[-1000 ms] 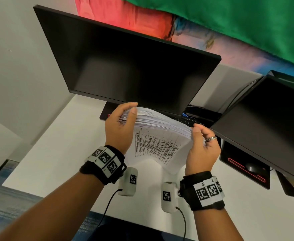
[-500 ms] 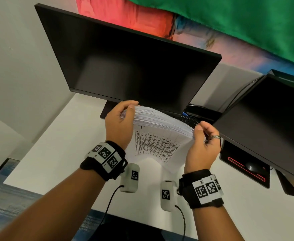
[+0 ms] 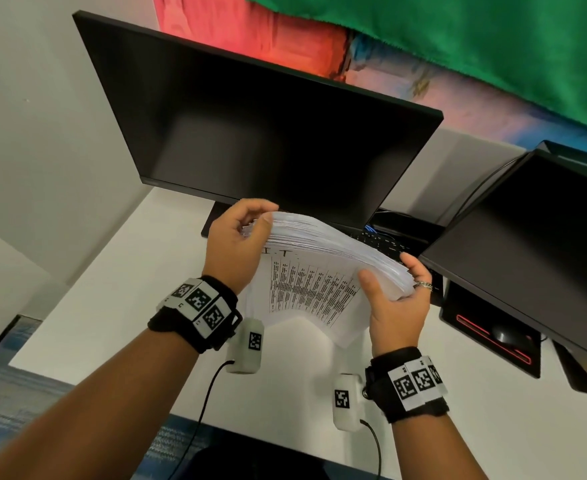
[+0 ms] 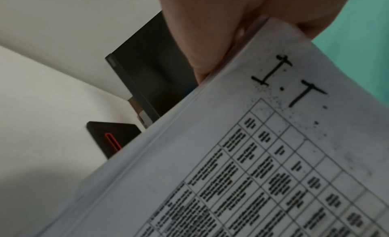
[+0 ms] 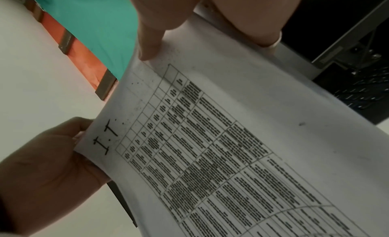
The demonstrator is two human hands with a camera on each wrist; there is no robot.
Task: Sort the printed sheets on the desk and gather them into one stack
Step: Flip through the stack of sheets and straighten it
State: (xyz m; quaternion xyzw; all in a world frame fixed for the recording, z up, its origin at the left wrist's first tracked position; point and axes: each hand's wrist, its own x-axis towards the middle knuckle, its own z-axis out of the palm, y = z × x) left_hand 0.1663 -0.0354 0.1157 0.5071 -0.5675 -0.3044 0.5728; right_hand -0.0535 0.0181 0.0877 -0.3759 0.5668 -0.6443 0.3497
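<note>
A thick stack of printed sheets (image 3: 323,268) stands on edge above the white desk (image 3: 105,299), its front page a printed table headed "I.T." (image 4: 263,154) (image 5: 210,149). My left hand (image 3: 240,244) grips the stack's upper left corner, thumb in front and fingers curled over the top edge. My right hand (image 3: 394,296) holds the right end, thumb on the front page and fingers wrapped behind. The sheets' top edges fan slightly between the hands. The stack's lower edge bends toward me over the desk.
A large black monitor (image 3: 268,133) stands right behind the stack, its base (image 4: 113,137) on the desk. A second monitor (image 3: 534,244) sits at the right above a mouse pad with a mouse (image 3: 503,336). A keyboard (image 3: 385,242) lies behind the sheets.
Both hands have shifted slightly on the stack. The right hand has dropped a little and its thumb now lies on the front page. The stack stays upright between them.
</note>
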